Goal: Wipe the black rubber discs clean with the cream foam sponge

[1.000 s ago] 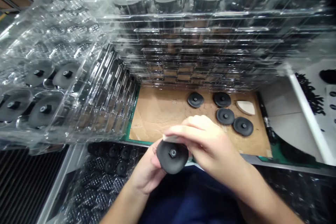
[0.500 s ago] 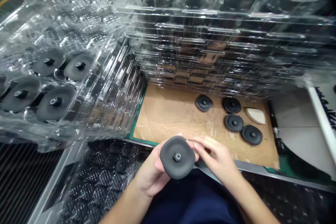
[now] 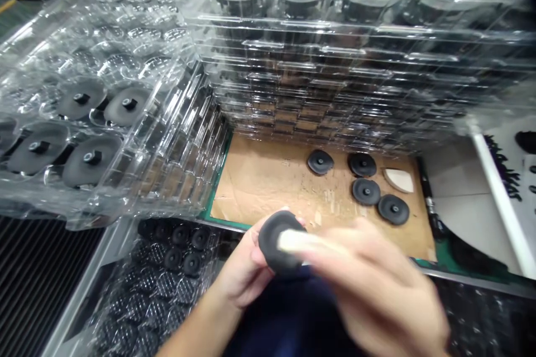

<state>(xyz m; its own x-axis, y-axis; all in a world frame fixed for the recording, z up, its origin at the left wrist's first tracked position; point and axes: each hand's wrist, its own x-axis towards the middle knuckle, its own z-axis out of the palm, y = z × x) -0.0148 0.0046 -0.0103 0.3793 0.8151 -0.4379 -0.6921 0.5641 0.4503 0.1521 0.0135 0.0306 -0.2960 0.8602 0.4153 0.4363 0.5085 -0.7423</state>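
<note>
My left hand (image 3: 240,270) grips a round black rubber disc (image 3: 274,242) from behind, holding it up above the front edge of the cardboard sheet (image 3: 268,184). My right hand (image 3: 377,284) is in front of the disc, smeared by motion, with a finger stretched across the disc's face. Several loose black discs (image 3: 366,191) with small metal centres lie on the cardboard at the right, beside a white wedge-shaped piece (image 3: 400,179).
Clear plastic blister trays are stacked high at the back (image 3: 347,67) and at the left (image 3: 96,122), many pockets holding black discs. A lower tray (image 3: 167,284) with small black parts sits under my left forearm. A white bin edge (image 3: 498,195) runs at the right.
My right hand has swung up and across the disc's face and is now blurred. The left hand has stayed in place with the disc.
</note>
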